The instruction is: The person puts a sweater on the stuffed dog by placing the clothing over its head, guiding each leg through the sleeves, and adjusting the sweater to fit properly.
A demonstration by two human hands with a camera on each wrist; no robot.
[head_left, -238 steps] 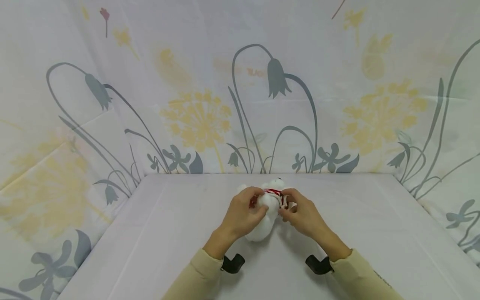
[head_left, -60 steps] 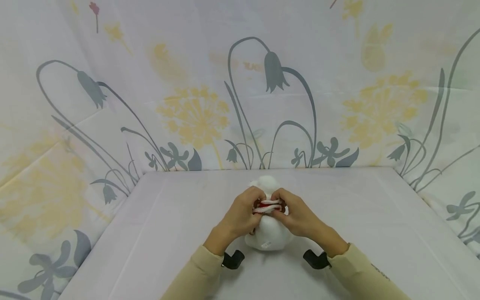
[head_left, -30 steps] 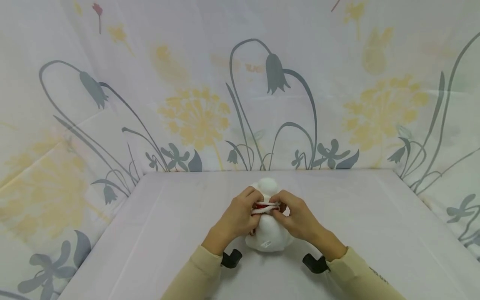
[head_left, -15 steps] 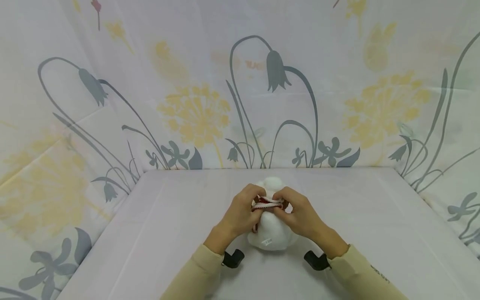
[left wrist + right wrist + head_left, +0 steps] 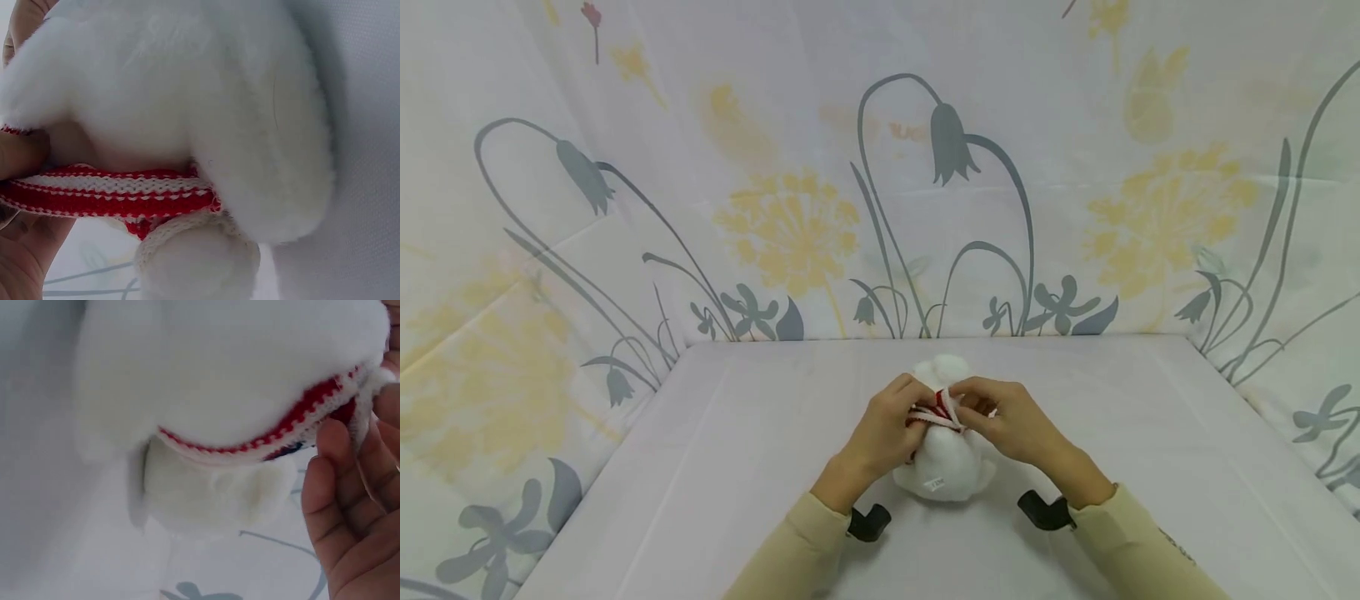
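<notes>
A white plush toy (image 5: 943,471) sits on the table with its back and a small label facing me. Round its neck runs a red-and-white knitted scarf (image 5: 934,417), its ends crossing at the nape. My left hand (image 5: 880,427) pinches the scarf on the left side of the neck. On the other side, my right hand (image 5: 1015,423) holds a strip of the scarf between thumb and fingers. The left wrist view shows the scarf band (image 5: 112,192) stretched along the plush body. Dark blue shows on the scarf (image 5: 294,425) in the right wrist view. The toy's face is hidden.
The white table (image 5: 760,417) meets a flower-printed cloth backdrop (image 5: 805,242) just behind the toy. Similar cloth rises at both sides. Black wrist pieces (image 5: 871,523) stick out below the sleeves.
Earlier the toy was turned, its dark nose visible; now its back faces me. In the last half second my right hand has shifted right, and a scarf strip now slants upward across the band.
</notes>
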